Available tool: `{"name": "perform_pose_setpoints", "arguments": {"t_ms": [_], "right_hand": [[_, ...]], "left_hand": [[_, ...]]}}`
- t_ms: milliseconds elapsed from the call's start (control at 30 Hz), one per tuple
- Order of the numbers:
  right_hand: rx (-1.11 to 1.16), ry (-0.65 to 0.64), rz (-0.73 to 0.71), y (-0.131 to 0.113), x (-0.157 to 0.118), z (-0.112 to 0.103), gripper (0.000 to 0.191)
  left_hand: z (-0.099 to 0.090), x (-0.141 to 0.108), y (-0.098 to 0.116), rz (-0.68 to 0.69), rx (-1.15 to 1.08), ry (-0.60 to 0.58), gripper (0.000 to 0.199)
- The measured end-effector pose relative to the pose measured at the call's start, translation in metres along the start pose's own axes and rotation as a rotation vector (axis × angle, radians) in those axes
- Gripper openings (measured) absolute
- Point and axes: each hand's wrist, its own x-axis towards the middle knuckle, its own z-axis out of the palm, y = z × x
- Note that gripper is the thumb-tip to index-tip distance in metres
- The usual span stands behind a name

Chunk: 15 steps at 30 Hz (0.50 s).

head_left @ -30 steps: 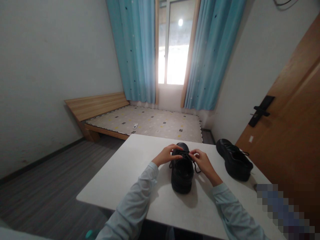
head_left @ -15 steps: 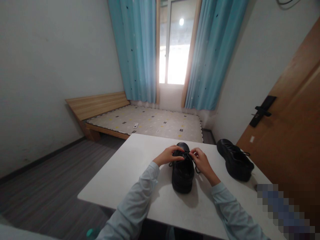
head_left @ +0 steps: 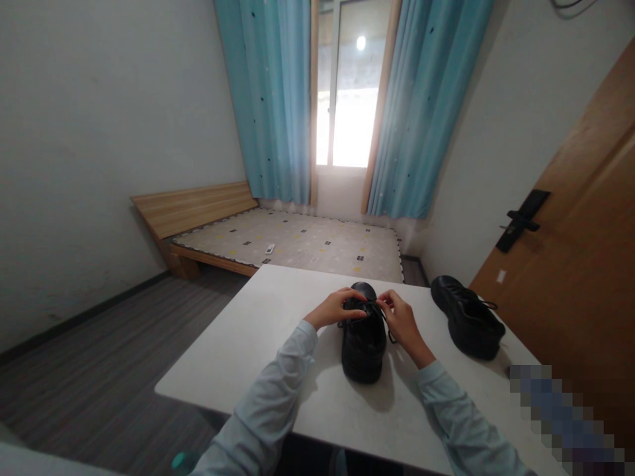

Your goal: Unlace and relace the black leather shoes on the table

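Observation:
A black lace-up shoe [head_left: 364, 360] stands upright on the white table [head_left: 238, 344], its toe pointing away from me and its heel towards me. Over the lacing, my left hand [head_left: 337, 308] comes in from the left, fingers and thumb closed on the shoelace near the knot. My right hand [head_left: 399, 320] pinches the black shoelace [head_left: 392, 336] at the right side of the shoe, and a loop hangs below the fingers. The fingers partly cover the knot. Farther right, the matching black shoe [head_left: 469, 320] rests on the table, its laces sticking out to the right.
Beyond the table is a bed [head_left: 297, 241] with a white remote [head_left: 270, 249] on its mattress. A wooden door [head_left: 570, 264] with a black handle stands close on the right. Pixelated blur covers something at the lower right. A green cap [head_left: 182, 461] shows at bottom left.
The right hand has shifted very slightly at the lace. Otherwise the left hand and both shoes look the same.

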Motion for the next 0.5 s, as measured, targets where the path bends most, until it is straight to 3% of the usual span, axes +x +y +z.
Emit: {"name": "perform_pose_setpoints", "arguments": {"t_ms": [200,500], "right_hand": [[0.103,-0.025,0.028,0.005,0.003,0.0,0.015],[0.399,-0.187,0.163,0.013,0.008,-0.007,0.026]], "left_hand": [[0.0,0.0,-0.001,-0.011,0.007,-0.001,0.038],[-0.002,-0.001,0.001,-0.007,0.003,-0.004,0.038]]}}
